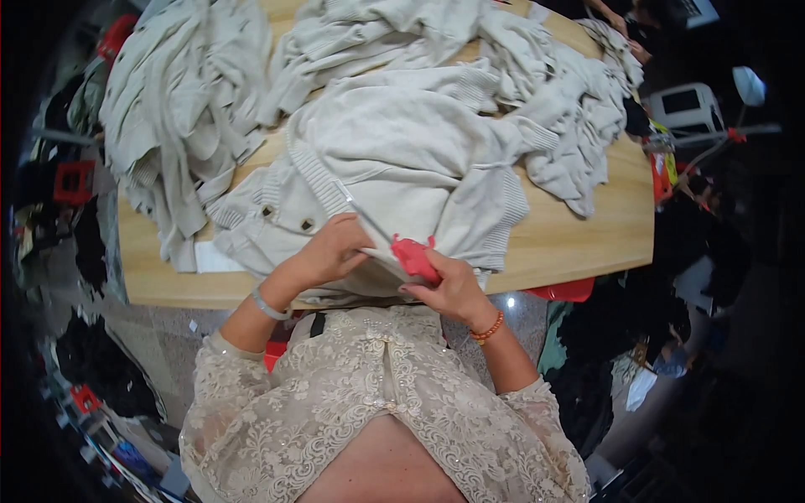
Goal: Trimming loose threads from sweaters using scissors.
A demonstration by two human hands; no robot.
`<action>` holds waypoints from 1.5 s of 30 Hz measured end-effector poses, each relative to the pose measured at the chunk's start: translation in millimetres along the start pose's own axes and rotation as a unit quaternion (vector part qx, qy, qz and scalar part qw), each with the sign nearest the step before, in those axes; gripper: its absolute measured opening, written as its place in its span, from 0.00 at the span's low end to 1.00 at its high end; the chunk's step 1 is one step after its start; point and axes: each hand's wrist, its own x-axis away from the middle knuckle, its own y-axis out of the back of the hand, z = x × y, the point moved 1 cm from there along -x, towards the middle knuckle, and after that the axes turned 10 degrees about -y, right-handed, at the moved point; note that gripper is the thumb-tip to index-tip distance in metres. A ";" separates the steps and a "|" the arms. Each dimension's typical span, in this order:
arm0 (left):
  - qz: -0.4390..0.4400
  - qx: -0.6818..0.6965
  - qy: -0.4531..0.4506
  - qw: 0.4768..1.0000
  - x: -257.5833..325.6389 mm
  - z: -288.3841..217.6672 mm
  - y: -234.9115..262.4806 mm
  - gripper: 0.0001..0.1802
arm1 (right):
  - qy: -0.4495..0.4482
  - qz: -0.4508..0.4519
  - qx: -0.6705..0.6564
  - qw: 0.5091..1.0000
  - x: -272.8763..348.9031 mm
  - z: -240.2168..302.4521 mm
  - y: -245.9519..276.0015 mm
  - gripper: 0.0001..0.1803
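Note:
A cream knitted cardigan lies bunched on the table in front of me, with dark buttons on its left part and a wide ribbed band. My left hand is closed, pinching the edge of the knit near the table's front. Just to the right, my right hand grips a small pinkish-red object with an uneven, pronged outline; its exact kind is unclear. That object touches or hovers close over the cardigan's edge by my left fingertips.
More cream knitwear is heaped on the wooden table, at left, along the back and at right. A white slip lies at left. A red stool stands under the right edge. Another person's hand shows at far right.

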 end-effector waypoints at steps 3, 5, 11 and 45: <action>-0.020 0.154 0.151 0.976 3.8 -17.7 29.5 0.06 | -0.027 -0.058 0.059 0.996 -0.7 -16.0 2.9 0.23; -0.010 0.121 0.152 0.981 1.9 -37.6 64.0 0.05 | -0.088 -0.097 0.123 0.984 0.7 -48.6 4.1 0.22; -0.157 0.012 0.123 0.980 34.8 -101.0 170.6 0.07 | -0.171 -0.189 0.047 0.966 28.4 -68.9 66.7 0.21; 0.060 -0.257 -0.109 0.958 -96.3 26.6 -121.1 0.30 | -0.128 -0.105 0.322 0.932 87.2 -84.9 98.2 0.11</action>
